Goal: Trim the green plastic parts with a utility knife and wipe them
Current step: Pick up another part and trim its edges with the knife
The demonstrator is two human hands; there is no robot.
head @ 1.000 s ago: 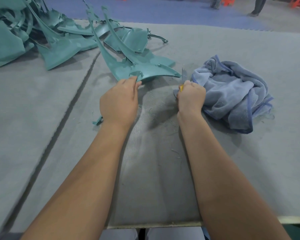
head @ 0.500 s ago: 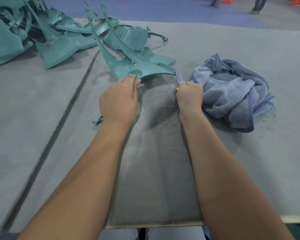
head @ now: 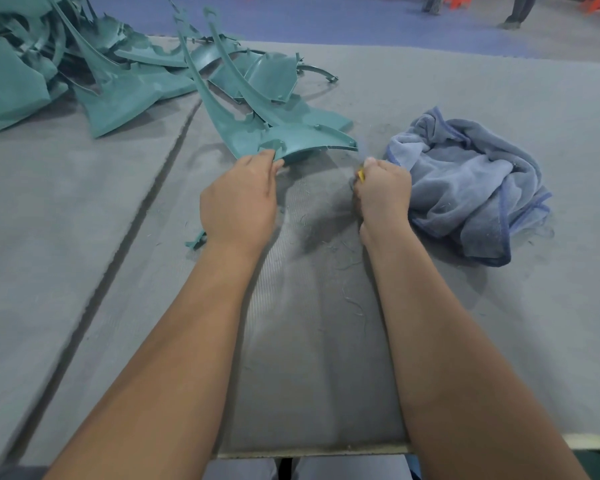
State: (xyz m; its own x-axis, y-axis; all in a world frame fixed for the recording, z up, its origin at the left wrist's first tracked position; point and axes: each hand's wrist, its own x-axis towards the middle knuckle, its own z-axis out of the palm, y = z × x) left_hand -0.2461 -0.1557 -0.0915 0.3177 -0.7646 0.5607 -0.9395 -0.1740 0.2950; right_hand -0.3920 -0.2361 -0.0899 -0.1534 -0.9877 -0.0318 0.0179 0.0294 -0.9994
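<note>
A curved green plastic part [head: 302, 142] with two long prongs lies on the grey mat ahead of me. My left hand [head: 239, 202] pinches its near edge between thumb and fingers. My right hand [head: 383, 192] is curled round a utility knife [head: 361, 174]; only a bit of its yellow body shows, and the blade is hidden. The knife hand sits just below and right of the part's right tip. A crumpled blue-grey cloth [head: 465, 181] lies right beside my right hand.
A heap of green plastic parts [head: 66, 71] fills the far left of the table. Thin green shavings [head: 347, 258] are scattered on the ribbed mat [head: 309, 341] between my arms. A seam [head: 125, 237] runs diagonally on the left. The table's front edge [head: 309, 450] is close to my body.
My right hand with the knife has drawn back toward me from the part's right tip, and the blade that stuck up earlier is now out of sight. My left hand keeps its hold.
</note>
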